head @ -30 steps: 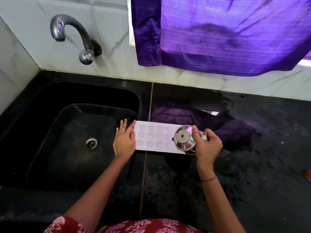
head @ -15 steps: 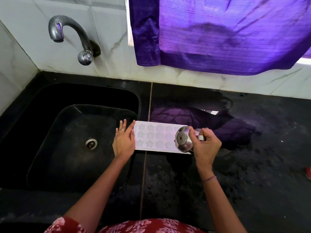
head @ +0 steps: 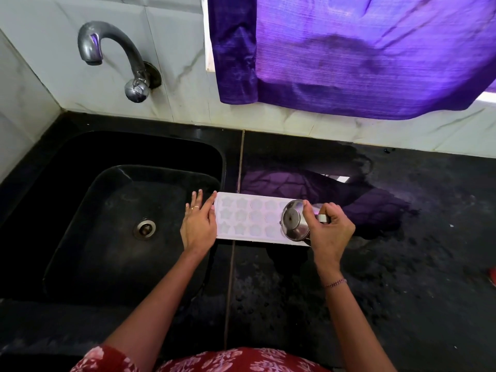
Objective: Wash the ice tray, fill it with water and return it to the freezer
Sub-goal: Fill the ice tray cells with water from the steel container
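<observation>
A white ice tray (head: 249, 218) with star-shaped cells lies flat on the black counter, just right of the sink. My left hand (head: 198, 224) rests with straight fingers against the tray's left end. My right hand (head: 331, 229) grips a small steel cup (head: 294, 220) and holds it tipped on its side over the tray's right end, its base turned toward me. The cup hides the tray's rightmost cells. I cannot tell whether water is running out.
The black sink (head: 80, 210) with its drain (head: 145, 228) lies at the left, below a metal tap (head: 112, 49) on the tiled wall. A purple curtain (head: 349, 49) hangs over the counter (head: 402, 264). A red object (head: 492, 275) shows at the right edge.
The cup has tilted a little more and shifted slightly along the tray's right end. My left hand has stayed at the left end.
</observation>
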The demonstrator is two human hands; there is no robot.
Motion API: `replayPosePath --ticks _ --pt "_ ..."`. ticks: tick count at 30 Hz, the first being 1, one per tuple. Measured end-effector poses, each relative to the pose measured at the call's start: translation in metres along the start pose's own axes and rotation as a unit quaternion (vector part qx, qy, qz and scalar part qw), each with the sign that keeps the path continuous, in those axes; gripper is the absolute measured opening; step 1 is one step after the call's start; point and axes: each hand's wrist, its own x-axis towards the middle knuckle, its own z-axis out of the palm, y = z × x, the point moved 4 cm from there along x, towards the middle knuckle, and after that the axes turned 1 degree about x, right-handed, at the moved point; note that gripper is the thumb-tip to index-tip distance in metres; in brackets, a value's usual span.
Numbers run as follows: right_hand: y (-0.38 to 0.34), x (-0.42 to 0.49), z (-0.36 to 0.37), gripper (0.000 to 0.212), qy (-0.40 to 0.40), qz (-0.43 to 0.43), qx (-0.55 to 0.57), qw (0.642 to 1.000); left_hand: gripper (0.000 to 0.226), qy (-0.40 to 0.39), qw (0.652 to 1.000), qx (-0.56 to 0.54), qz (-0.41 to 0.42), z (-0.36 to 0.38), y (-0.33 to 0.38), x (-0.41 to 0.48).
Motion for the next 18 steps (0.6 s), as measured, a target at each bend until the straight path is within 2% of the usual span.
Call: replayPosePath --ticks 11,15,18 --pt "0.018 0.001 -0.011 0.052 0.068 0.127 0.119 0.982 0.042 0.003 1.000 -0.007 -0.001 0.001 -0.001 0.000" --pt "0.022 0.000 -0.018 0.053 0.067 0.130 0.118 0.982 0.042 0.003 1.000 -0.009 -0.003 0.002 -0.001 0.000" --pt "0.023 0.000 -0.022 0.053 0.065 0.100 0.094 0.988 0.042 0.003 1.000 -0.009 -0.004 0.002 -0.002 0.000"
